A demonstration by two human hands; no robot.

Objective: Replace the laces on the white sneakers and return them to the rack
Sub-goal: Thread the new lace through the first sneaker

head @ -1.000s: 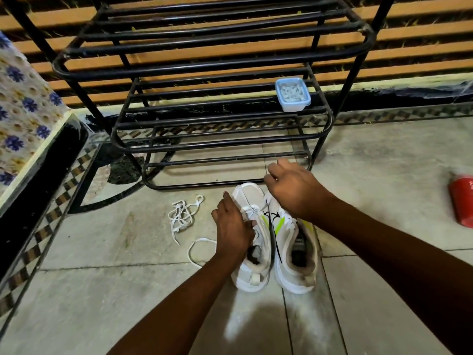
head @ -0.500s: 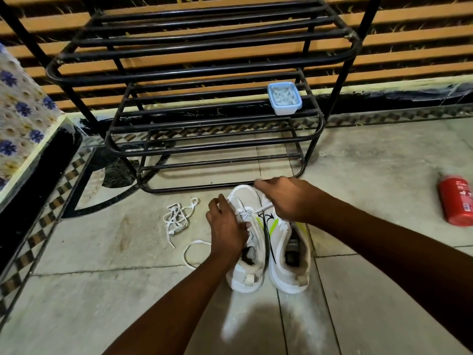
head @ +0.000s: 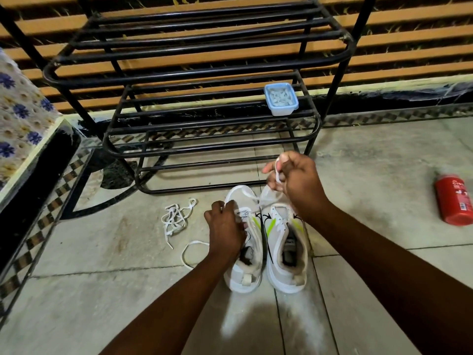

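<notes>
**Right hand holds a lace above the sneakers**

The two white sneakers stand side by side on the tiled floor, toes pointing at the rack [head: 204, 147] just beyond them. The left hand [head: 225, 224] curls over the left sneaker [head: 249, 267] near its eyelets and grips it. The right hand [head: 294, 180], raised above the toe of the right sneaker [head: 277, 226], pinches a white lace [head: 277, 172] that runs down to the left sneaker. A loose lace bundle [head: 176, 216] lies on the floor to the left. A small plastic box [head: 281, 98] sits on a rack shelf. A red can [head: 454, 201] lies well apart on the right.
</notes>
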